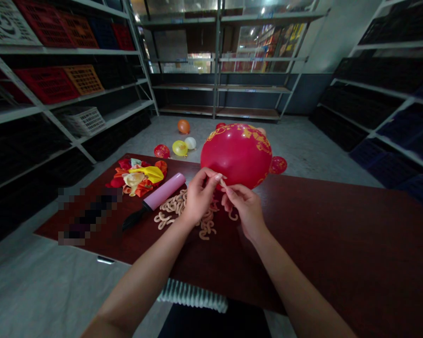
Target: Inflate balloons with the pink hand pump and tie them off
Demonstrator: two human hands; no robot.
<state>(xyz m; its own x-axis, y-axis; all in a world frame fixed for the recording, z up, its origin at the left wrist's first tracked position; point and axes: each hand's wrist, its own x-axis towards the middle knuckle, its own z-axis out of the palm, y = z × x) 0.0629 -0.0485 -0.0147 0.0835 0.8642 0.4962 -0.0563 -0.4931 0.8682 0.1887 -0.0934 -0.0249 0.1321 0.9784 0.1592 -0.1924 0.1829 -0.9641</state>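
A large inflated red balloon with gold print hovers just above the dark red table. My left hand pinches the balloon's neck at its lower edge, fingers closed. My right hand is closed too, pinching a small pale clip against the same neck. Under both hands lies a heap of several pale plastic clips. A pink hand pump with a black handle rests left of the clips. Beyond it sits a pile of limp red, orange and yellow balloons.
Small inflated balloons lie on the floor past the table: red, yellow, white, orange, and another red. Metal shelving with red, orange and white crates lines the left; dark shelves stand on the right and back.
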